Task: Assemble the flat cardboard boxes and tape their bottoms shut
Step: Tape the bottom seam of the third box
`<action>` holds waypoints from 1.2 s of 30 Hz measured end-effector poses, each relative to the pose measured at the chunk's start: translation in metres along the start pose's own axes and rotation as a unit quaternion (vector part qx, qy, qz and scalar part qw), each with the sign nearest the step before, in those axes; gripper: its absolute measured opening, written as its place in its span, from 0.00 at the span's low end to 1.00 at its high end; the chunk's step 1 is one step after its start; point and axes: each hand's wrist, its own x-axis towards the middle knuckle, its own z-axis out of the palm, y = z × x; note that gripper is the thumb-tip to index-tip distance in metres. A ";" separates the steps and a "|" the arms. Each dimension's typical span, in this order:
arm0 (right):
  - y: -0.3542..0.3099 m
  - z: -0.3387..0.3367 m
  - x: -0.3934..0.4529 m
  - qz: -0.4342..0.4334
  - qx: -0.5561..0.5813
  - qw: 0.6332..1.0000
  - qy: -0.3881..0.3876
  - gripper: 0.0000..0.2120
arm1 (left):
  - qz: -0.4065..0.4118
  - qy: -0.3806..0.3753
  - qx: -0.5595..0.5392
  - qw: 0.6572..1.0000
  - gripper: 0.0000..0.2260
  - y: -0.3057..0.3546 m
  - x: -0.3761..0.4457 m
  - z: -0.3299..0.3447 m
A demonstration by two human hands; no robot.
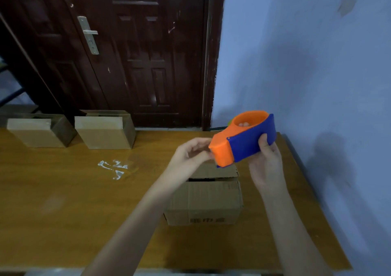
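Cardboard box (206, 199) below fingers, flaps ajar, contents unseen; right hand (267, 163) grasps tape dispenser (243, 139), long axis toward left hand (191, 153), whose fingers pinch at its orange nose.

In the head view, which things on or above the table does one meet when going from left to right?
Left cardboard box → second cardboard box → crumpled clear tape → left hand → tape dispenser → right hand.

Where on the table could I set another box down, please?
The near-left table is bare, bordered by the tape scraps and the left forearm. It is crowded near the right wall, where both hands work the tape dispenser over the box.
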 end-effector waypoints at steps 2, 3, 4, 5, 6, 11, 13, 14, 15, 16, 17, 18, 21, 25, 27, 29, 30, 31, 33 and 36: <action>-0.002 0.000 -0.002 -0.001 -0.001 0.999 0.032 0.20 | -0.049 -0.037 -0.046 0.997 0.16 -0.001 0.000 -0.003; -0.001 0.000 -0.003 -0.005 -0.012 0.999 0.050 0.20 | -0.073 -0.036 -0.054 0.995 0.15 -0.002 0.001 -0.004; 0.000 0.004 -0.005 -0.009 -0.022 0.997 0.070 0.20 | -0.093 -0.019 -0.060 0.994 0.12 -0.003 0.002 -0.003; 0.003 0.006 -0.006 -0.017 -0.031 0.996 0.087 0.21 | -0.113 0.007 -0.060 0.992 0.09 -0.005 0.004 -0.002; 0.005 0.010 -0.007 -0.019 -0.040 0.994 0.100 0.23 | -0.132 0.027 -0.067 0.989 0.07 -0.007 0.006 0.000; 0.014 0.021 -0.007 -0.036 -0.118 0.971 0.204 0.20 | -0.194 0.070 -0.098 0.974 0.06 -0.019 0.009 0.015; 0.014 0.023 -0.001 -0.027 -0.123 0.960 0.251 0.18 | -0.211 0.071 -0.152 0.963 0.06 -0.022 0.007 0.021; 0.015 0.022 0.002 -0.020 -0.120 0.956 0.267 0.20 | -0.216 0.070 -0.183 0.957 0.06 -0.022 0.005 0.023; 0.016 0.022 0.004 -0.016 -0.118 0.954 0.276 0.21 | -0.219 0.073 -0.205 0.951 0.05 -0.022 0.004 0.025; 0.015 0.023 0.005 -0.018 -0.117 0.951 0.284 0.22 | -0.223 0.081 -0.224 0.945 0.05 -0.021 0.002 0.027; 0.015 0.023 0.004 -0.023 -0.118 0.950 0.290 0.23 | -0.231 0.090 -0.239 0.939 0.05 -0.021 0.001 0.029; 0.014 0.024 0.003 -0.031 -0.120 0.948 0.292 0.24 | -0.240 0.096 -0.256 0.932 0.05 -0.021 0.000 0.032; 0.011 0.024 0.002 -0.061 -0.120 0.949 0.284 0.30 | -0.253 0.100 -0.289 0.918 0.06 -0.021 -0.002 0.038; 0.011 0.022 -0.003 -0.048 -0.086 0.973 0.207 0.18 | -0.222 0.102 -0.300 0.922 0.06 -0.016 -0.001 0.042; 0.015 0.022 -0.008 -0.017 -0.087 0.985 0.151 0.17 | -0.194 0.110 -0.282 0.933 0.06 -0.009 -0.001 0.042; 0.016 0.026 -0.011 -0.013 -0.081 0.986 0.144 0.18 | -0.165 0.128 -0.249 0.946 0.06 -0.004 -0.002 0.039; 0.017 0.029 -0.011 -0.022 -0.066 0.985 0.159 0.18 | -0.154 0.138 -0.223 0.953 0.05 -0.003 -0.004 0.038; 0.017 0.032 -0.010 -0.030 -0.042 0.982 0.181 0.16 | -0.144 0.145 -0.193 0.960 0.05 -0.002 -0.006 0.039; 0.018 0.037 -0.009 -0.039 0.004 0.973 0.228 0.13 | -0.130 0.153 -0.138 0.970 0.05 -0.002 -0.012 0.043; 0.023 0.039 -0.009 -0.048 -0.034 0.960 0.274 0.13 | -0.072 0.168 -0.036 0.983 0.07 -0.007 -0.018 0.049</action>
